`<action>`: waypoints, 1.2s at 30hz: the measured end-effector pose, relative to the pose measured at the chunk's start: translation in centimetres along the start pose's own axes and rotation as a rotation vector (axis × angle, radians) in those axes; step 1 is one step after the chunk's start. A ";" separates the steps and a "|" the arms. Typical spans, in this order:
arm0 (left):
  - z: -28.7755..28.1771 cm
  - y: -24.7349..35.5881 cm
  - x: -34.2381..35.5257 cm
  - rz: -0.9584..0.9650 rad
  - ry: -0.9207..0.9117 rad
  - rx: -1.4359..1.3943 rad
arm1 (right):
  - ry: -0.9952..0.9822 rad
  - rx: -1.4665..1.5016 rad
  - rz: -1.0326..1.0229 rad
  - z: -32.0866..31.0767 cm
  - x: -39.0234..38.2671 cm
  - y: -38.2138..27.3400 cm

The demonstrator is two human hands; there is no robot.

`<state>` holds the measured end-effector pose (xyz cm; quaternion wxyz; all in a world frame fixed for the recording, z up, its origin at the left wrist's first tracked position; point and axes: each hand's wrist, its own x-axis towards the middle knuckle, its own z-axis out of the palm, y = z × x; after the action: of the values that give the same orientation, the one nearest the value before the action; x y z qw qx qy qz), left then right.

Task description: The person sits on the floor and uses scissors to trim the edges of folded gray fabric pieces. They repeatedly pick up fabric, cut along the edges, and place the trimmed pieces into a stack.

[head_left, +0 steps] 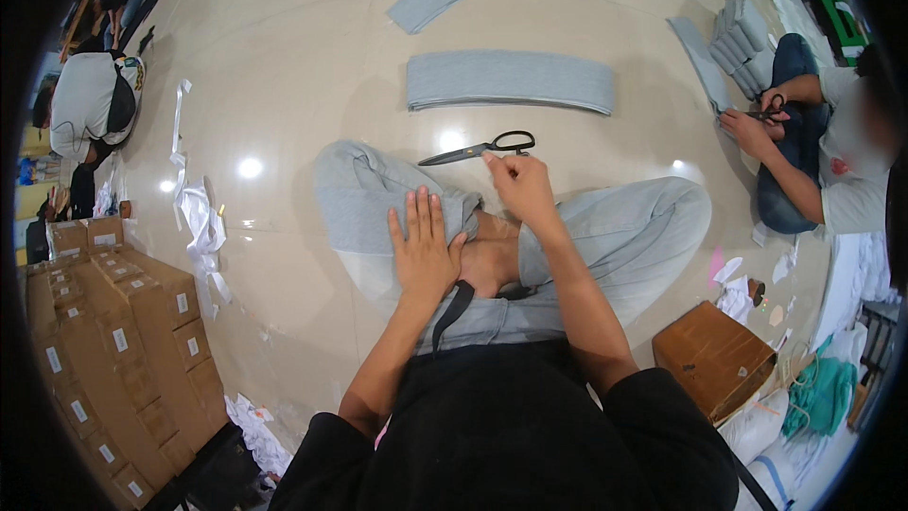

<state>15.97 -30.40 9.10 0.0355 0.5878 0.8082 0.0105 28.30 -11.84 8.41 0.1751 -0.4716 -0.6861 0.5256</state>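
Left hand (423, 251) rests flat on knee; right hand (518, 187) nears black scissors (480, 148)

I see my right hand (522, 187) just short of the scissors (480, 148) on the floor (284, 57); my left hand (426, 251) lies flat nearer me, on my knee.

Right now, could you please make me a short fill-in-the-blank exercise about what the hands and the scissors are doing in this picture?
1. The left hand lies flat on the person's ____.
2. The black-handled scissors lie on the ____, just beyond the right hand.
3. The folded strip of cloth past the scissors is ____ in colour.
4. Beside the person's right knee stands a brown cardboard ____.

Missing words: leg; floor; grey; box
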 end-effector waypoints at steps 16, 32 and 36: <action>-1.1 -0.6 -0.4 0.107 0.021 -0.117 | -0.129 0.173 -0.003 3.0 -0.5 1.3; -1.8 -0.7 -0.5 0.092 0.035 -0.183 | -0.388 0.045 -0.117 2.3 -0.3 -0.1; -1.6 -0.9 -0.6 0.086 0.029 -0.190 | -0.325 -0.026 -0.132 2.6 -0.5 -0.2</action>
<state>15.20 -31.16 10.70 0.0787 0.6156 0.7781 0.0971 26.58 -13.66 7.69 0.0899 -0.3368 -0.7416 0.5732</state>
